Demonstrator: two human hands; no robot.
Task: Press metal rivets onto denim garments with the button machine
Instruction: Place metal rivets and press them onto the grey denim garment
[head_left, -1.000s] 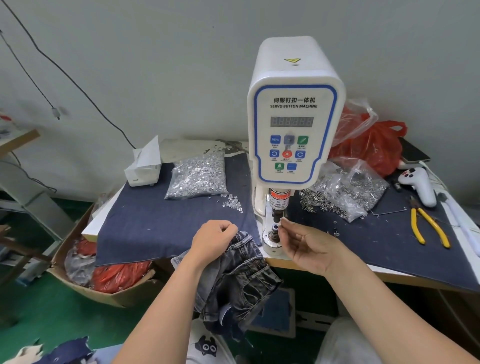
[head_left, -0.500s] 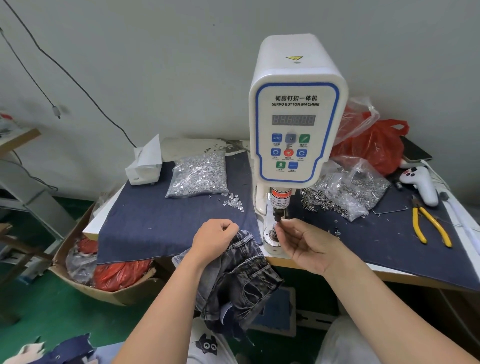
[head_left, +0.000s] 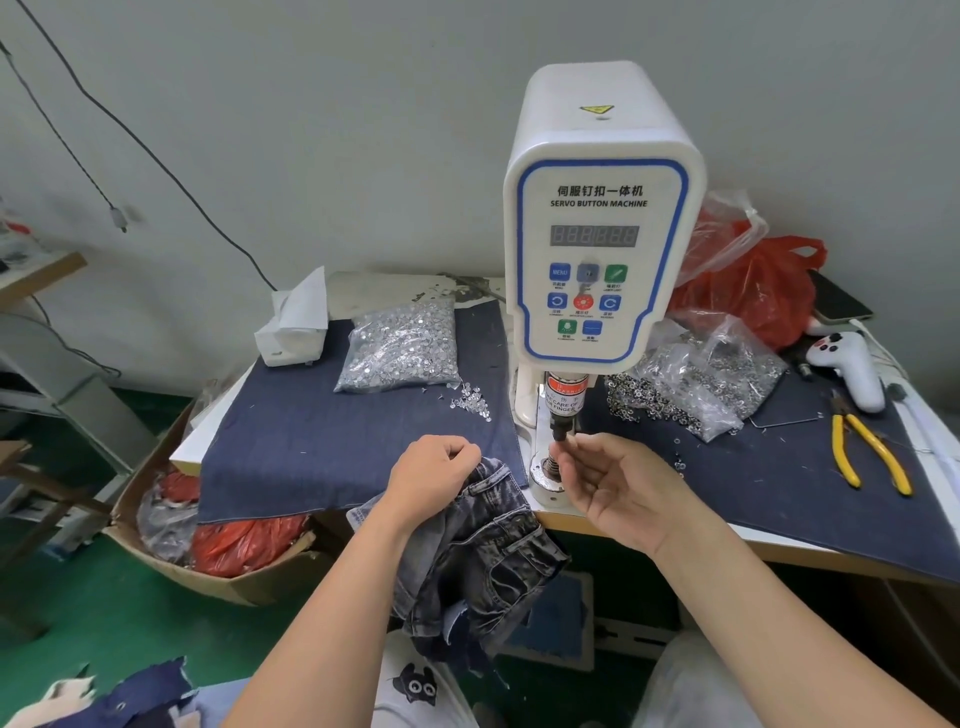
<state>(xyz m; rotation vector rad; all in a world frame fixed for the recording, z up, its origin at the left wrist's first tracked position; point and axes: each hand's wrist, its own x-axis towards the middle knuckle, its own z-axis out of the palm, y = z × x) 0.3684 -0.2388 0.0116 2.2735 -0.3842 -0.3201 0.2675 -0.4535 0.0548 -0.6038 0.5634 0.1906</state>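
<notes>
A white servo button machine (head_left: 602, 218) stands at the middle of the table, its black punch (head_left: 562, 415) above a round metal die (head_left: 546, 475). My right hand (head_left: 618, 488) is at the punch tip, fingertips pinched together just under it; whether a rivet sits between them is hidden. My left hand (head_left: 434, 475) grips the waistband of a dark washed denim garment (head_left: 483, 561), which hangs off the table's front edge left of the die. A clear bag of silver rivets (head_left: 402, 348) lies left of the machine, and a bag of dark ring parts (head_left: 696, 379) lies right.
Dark blue cloth (head_left: 322, 447) covers the table. Yellow-handled pliers (head_left: 867, 452), a white controller (head_left: 852, 369) and a red plastic bag (head_left: 753, 291) lie at the right. A tissue box (head_left: 293, 327) sits at back left. A cardboard box (head_left: 208, 566) of bags stands on the green floor.
My right hand's fingertips have risen from the die up to the punch tip. My left hand and the denim have stayed put.
</notes>
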